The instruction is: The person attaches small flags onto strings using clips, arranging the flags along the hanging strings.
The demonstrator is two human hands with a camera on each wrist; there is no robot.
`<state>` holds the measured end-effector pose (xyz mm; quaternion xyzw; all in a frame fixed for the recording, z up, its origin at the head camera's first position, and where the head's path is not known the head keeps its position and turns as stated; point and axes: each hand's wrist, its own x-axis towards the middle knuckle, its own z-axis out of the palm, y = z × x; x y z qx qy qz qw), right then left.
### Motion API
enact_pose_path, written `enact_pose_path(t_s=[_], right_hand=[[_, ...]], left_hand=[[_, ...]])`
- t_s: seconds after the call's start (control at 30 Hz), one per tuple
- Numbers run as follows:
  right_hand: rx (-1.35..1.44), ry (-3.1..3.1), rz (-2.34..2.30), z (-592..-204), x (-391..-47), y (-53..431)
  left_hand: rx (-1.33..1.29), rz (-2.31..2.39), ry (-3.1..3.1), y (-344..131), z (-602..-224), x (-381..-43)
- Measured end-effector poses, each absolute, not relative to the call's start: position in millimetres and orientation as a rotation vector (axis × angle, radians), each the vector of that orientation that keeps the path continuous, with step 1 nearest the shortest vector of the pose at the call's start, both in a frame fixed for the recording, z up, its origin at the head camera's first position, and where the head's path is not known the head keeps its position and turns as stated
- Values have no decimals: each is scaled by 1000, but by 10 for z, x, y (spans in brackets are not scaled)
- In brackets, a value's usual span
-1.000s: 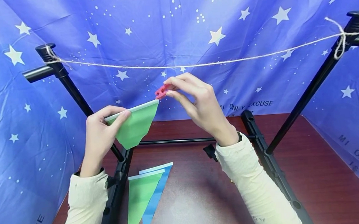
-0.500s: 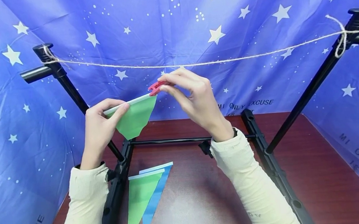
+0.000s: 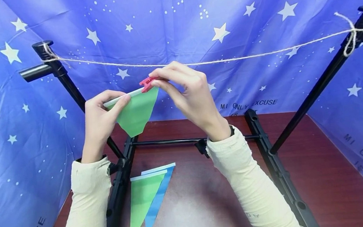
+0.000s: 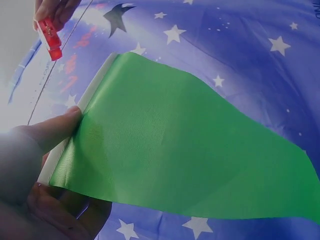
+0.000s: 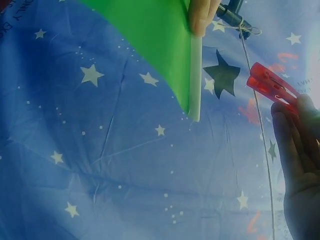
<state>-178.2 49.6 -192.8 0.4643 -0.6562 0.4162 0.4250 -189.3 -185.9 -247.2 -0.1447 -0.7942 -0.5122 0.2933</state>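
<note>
My left hand point(image 3: 101, 121) pinches a green pennant point(image 3: 137, 111) by its white top edge, thumb in front and fingers behind. The pennant hangs below the string point(image 3: 228, 60); in the left wrist view the green cloth point(image 4: 170, 145) stretches away from the thumb. My right hand point(image 3: 189, 95) pinches a red clothespin point(image 3: 147, 83) by its handle end. Seen from the head, the clothespin overlaps the pennant's white edge near the right corner. In the right wrist view a gap shows between the clothespin point(image 5: 272, 86) and the pennant's white edge point(image 5: 195, 85).
The string is tied between two black posts point(image 3: 315, 90) of a frame standing on a dark red table point(image 3: 327, 159). Another green pennant point(image 3: 144, 197) lies on the table, partly over a blue one point(image 3: 159, 199). A blue starry curtain point(image 3: 175, 19) surrounds the back and sides.
The right hand has carried the clothespin left and upward, from beside the pennant's corner to over its top edge in the head view. The left hand has raised the pennant slightly.
</note>
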Motion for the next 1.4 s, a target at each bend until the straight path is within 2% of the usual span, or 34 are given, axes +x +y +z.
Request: enact_pose_path(t_s=[0.77, 1.4], right_hand=[[1121, -1607, 1093, -1684, -1810, 282], [1022, -1676, 1152, -1656, -1920, 138]], left_hand=[[-353, -1366, -2065, -1918, -2265, -1958], [-369, -1350, -2109, -2082, -2127, -1957]])
